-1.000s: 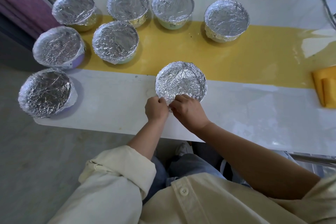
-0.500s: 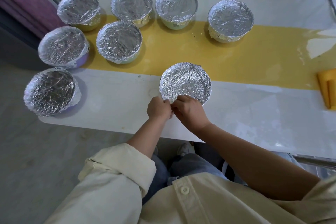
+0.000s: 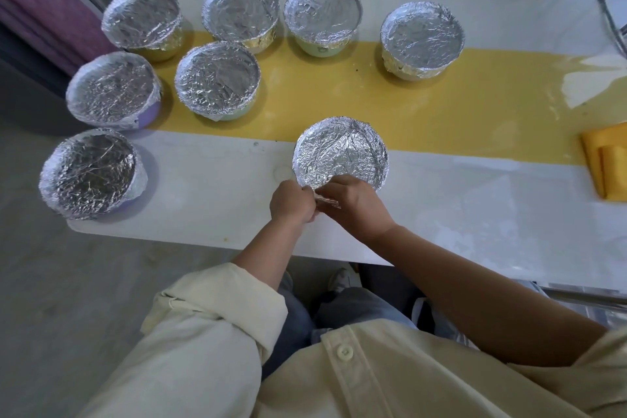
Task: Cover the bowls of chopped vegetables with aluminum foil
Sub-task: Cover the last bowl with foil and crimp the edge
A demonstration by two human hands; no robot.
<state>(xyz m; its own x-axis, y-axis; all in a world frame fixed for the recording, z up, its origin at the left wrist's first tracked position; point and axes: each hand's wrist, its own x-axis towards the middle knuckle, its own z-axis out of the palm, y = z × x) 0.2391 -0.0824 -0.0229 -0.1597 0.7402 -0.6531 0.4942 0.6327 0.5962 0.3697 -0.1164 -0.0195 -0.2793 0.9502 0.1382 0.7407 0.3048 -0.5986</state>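
A foil-covered bowl [image 3: 341, 153] stands near the front of the white table [image 3: 475, 214], half on the yellow stripe. My left hand [image 3: 291, 202] and my right hand [image 3: 353, 205] meet at the bowl's near rim. Both pinch a loose crumpled flap of foil [image 3: 326, 198] that sticks out from the rim toward me. The bowl's contents are hidden under the foil.
Several other foil-covered bowls stand at the back and left: one at the left front corner [image 3: 91, 171], one purple [image 3: 113, 90], one apart at the back right [image 3: 422, 39]. A folded yellow cloth [image 3: 605, 163] lies at the right edge. A radiator stands behind the table.
Both hands stay at the near rim, working the foil flap; the flap now sticks out a little more between them. The view shifted slightly.
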